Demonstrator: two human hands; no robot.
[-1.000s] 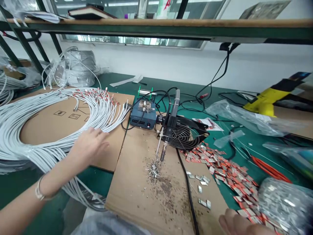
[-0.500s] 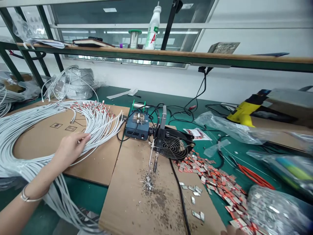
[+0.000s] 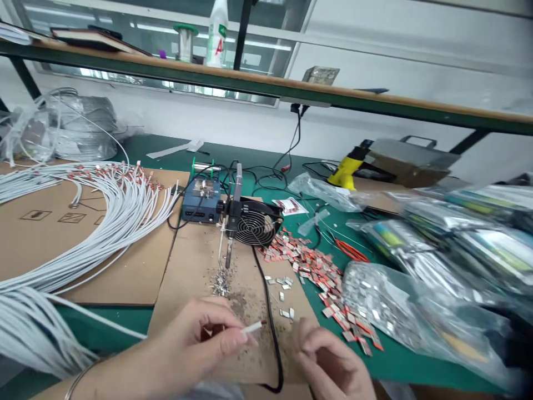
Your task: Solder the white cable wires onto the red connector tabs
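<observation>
1. A green table (image 3: 400, 353) spans the scene beneath everything.
2. On the left, a bundle of white cables (image 3: 112, 222) curves over cardboard; one strand runs from it to behind the left forearm.
3. A brown cardboard sheet (image 3: 179, 278) lies in the middle, stretching from near to far.
4. To its right, a heap of orange-and-silver pieces (image 3: 316, 269) spreads across the table.
5. Right of the heap's near part lies a clear bag (image 3: 375, 300) of metal parts.
6. Near the middle, the left hand (image 3: 195, 339) pinches a white cable end between thumb and index finger.
7. The right hand (image 3: 333, 358), nearby on the right, has curled fingers; blur hides whether its fingertips meet or grip anything.
8. At the cardboard's far end stands a black fan (image 3: 258, 225), with a blue unit (image 3: 200, 208) to its left.
9. The white cable end (image 3: 252, 328) points right, its tip reddish-brown, above the near cardboard.
10. Small silver pieces (image 3: 285, 282) lie right of the black cord (image 3: 266, 297).
</observation>
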